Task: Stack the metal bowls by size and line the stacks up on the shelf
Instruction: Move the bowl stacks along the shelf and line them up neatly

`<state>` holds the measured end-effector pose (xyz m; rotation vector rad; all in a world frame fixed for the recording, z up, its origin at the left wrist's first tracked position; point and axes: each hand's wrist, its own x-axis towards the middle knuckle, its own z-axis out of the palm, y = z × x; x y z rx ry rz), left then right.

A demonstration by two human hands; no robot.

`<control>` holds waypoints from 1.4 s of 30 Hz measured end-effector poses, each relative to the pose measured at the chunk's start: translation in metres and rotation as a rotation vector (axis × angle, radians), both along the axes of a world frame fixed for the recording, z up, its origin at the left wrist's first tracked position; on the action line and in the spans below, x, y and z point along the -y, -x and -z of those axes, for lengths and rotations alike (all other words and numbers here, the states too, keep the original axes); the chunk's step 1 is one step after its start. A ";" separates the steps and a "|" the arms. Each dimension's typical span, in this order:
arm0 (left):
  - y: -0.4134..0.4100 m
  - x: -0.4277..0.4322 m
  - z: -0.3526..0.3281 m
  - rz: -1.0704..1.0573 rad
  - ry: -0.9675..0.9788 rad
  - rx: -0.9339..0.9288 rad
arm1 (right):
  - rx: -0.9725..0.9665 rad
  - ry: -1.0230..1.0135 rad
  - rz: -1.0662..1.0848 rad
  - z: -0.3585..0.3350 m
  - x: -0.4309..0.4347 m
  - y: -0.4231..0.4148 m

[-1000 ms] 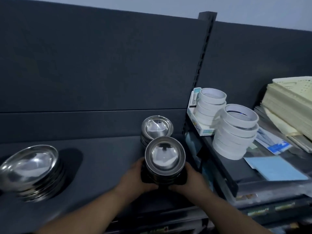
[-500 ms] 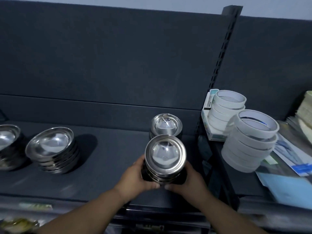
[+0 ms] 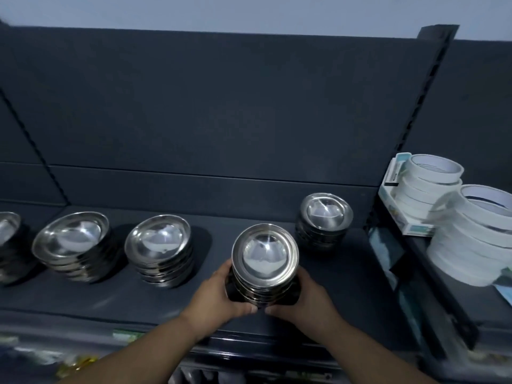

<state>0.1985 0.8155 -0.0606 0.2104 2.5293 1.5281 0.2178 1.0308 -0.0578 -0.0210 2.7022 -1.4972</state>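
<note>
A stack of small metal bowls (image 3: 265, 254) sits near the front of the dark shelf (image 3: 340, 275), gripped from both sides by my left hand (image 3: 219, 293) and my right hand (image 3: 307, 296). Behind it to the right stands another small stack (image 3: 325, 213) against the back panel. To the left are two stacks of wider bowls (image 3: 158, 241) (image 3: 70, 239), and a further stack (image 3: 8, 231) is cut off at the left edge.
Rolls of white tape (image 3: 471, 236) are piled on the neighbouring shelf to the right, with a second pile (image 3: 428, 181) and a box behind. A slotted upright post (image 3: 424, 95) divides the two shelves. The back panel rises directly behind the bowls.
The view has swung left, bringing more bowl stacks into sight. The held stack has shifted left, away from the rear small stack and the post.
</note>
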 end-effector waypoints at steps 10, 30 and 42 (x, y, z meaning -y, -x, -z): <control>0.010 0.061 0.005 0.040 0.025 -0.042 | 0.029 -0.021 0.027 0.003 0.059 0.003; -0.007 0.047 -0.007 -0.121 0.005 -0.121 | -0.079 -0.016 -0.010 -0.016 0.044 0.012; -0.010 0.040 -0.013 -0.130 -0.113 -0.120 | -0.071 0.026 -0.041 -0.019 0.043 0.013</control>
